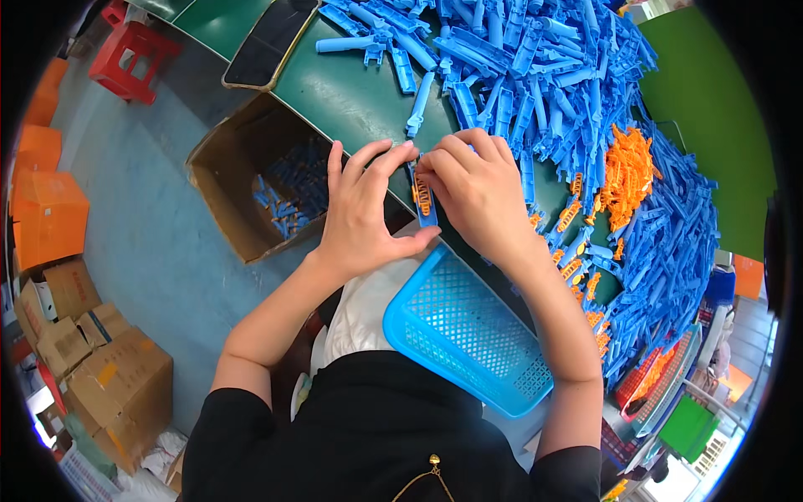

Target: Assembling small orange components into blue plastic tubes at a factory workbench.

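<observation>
green desk (335, 100) stretching wide, near edge slanting in front of the person, and what a load it bears! a huge heap of blue shells (519, 67) sprawls in from the far edge, and a second blue heap (669, 243) packs the right side. off the left end of the near edge, an open cardboard box (219, 159), blue pieces (284, 209) lying at its bottom! just below the near edge, by the lap, there's a blue mesh basket (468, 326). between the two heaps, a bright orange pile (626, 176), with loose orange pieces (569, 216) scattered toward the near edge. now the close work: left grip (364, 205), arched wide, grasping a blue casing (430, 222), thumb at the lower end, fingertips up by the top! right grip (477, 192), fingers bent and bunched over the casing's upper end; pinching or only pressing, cannot tell! that casing sits between the two, right at the near edge of the desk, and smallest of all, a ribbed orange insert (422, 199) lies lengthwise inside it.
</observation>
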The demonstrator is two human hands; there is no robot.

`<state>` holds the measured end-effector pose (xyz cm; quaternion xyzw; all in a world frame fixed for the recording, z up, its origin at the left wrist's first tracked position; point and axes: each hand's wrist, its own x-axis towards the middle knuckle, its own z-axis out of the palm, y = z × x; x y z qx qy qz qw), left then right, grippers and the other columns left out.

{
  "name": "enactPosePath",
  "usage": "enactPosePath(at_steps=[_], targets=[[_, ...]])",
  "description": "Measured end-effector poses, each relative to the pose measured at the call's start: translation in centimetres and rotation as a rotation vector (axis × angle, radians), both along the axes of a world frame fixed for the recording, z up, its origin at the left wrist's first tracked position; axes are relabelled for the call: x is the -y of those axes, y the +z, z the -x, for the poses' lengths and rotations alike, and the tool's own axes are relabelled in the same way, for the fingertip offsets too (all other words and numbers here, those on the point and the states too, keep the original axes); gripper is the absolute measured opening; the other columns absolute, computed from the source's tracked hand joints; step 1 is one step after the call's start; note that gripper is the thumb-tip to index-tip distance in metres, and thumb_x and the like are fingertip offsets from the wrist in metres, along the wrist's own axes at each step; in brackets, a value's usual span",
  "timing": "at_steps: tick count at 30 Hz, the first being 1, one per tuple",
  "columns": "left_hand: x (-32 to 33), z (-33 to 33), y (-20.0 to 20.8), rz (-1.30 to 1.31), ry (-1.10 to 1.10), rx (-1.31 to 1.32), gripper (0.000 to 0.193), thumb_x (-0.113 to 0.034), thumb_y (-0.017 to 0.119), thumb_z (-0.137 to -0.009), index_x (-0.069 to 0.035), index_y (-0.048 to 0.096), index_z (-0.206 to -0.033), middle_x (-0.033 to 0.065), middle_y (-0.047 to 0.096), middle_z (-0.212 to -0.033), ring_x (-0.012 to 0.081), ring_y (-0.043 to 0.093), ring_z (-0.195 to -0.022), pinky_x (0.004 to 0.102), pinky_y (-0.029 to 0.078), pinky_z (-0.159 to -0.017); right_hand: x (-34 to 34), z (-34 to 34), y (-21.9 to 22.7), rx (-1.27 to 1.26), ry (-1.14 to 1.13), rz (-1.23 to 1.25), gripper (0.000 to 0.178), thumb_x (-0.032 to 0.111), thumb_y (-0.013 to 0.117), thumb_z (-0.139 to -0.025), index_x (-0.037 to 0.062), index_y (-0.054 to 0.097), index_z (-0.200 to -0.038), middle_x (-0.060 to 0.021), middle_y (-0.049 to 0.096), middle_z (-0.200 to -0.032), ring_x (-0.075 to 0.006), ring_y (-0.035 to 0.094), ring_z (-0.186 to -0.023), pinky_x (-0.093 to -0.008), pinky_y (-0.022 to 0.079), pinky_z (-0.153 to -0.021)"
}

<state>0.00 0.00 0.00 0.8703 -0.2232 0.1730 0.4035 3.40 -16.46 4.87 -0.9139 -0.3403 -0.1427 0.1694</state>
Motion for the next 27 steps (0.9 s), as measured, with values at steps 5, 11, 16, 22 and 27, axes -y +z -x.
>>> enactPosePath(at_steps=[5,11,16,22,27], targets=[[-0.7,-0.1,-0.2,0.029,0.002,0.033,0.086,-0.037,0.080,-0.056,-0.006,0.041,-0.126,0.0045,0.053,-0.121,0.0246,0.041,-0.120,0.0581,0.009,-0.106,-0.8,-0.1,0.1,0.061,0.017,0.037,0.010,0.012,0.066,-0.068,0.0120,0.060,-0.076,0.0008,0.057,-0.079,-0.0185,0.055,-0.084,-0.0320,0.040,-0.072],[-0.8,-1.0,-0.5,0.055,-0.137,0.065,0.091,-0.036,0.084,-0.055,-0.002,0.042,-0.128,0.0125,0.057,-0.117,0.0281,0.053,-0.113,0.0496,0.026,-0.106,0.8,1.1,0.3,-0.028,-0.066,-0.037,0.013,0.014,0.066,-0.074,0.0101,0.065,-0.087,-0.0025,0.061,-0.088,-0.0228,0.056,-0.085,-0.0347,0.041,-0.074],[0.6,1.2,1.5,0.168,-0.193,0.230,0.083,-0.027,0.086,-0.056,0.001,0.046,-0.123,0.0143,0.060,-0.114,0.0289,0.058,-0.106,0.0445,0.040,-0.098,1.1,7.3,0.9,-0.367,-0.254,-0.540,0.049,0.025,0.067,-0.080,0.0005,0.051,-0.120,-0.0182,0.060,-0.101,-0.0310,0.061,-0.087,-0.0379,0.047,-0.074],[4.6,6.4,6.1,-0.120,-0.536,0.236,0.071,-0.046,0.079,-0.061,-0.004,0.056,-0.113,0.0116,0.046,-0.116,0.0323,0.047,-0.107,0.0514,0.035,-0.096,6.6,16.3,3.2,-0.909,-0.214,-0.836,0.030,0.016,0.060,-0.086,0.0026,0.055,-0.112,-0.0121,0.064,-0.078,-0.0207,0.062,-0.066,-0.0305,0.046,-0.060],[8.7,8.6,8.1,-0.403,-0.990,-0.330,0.043,-0.037,0.071,-0.075,-0.007,0.059,-0.103,0.0085,0.060,-0.092,0.0273,0.059,-0.083,0.0360,0.048,-0.075,10.3,22.2,3.8,-0.886,-0.271,-0.453,0.028,0.021,0.065,-0.082,0.0038,0.062,-0.103,-0.0172,0.062,-0.075,-0.0351,0.058,-0.068,-0.0357,0.047,-0.059]])
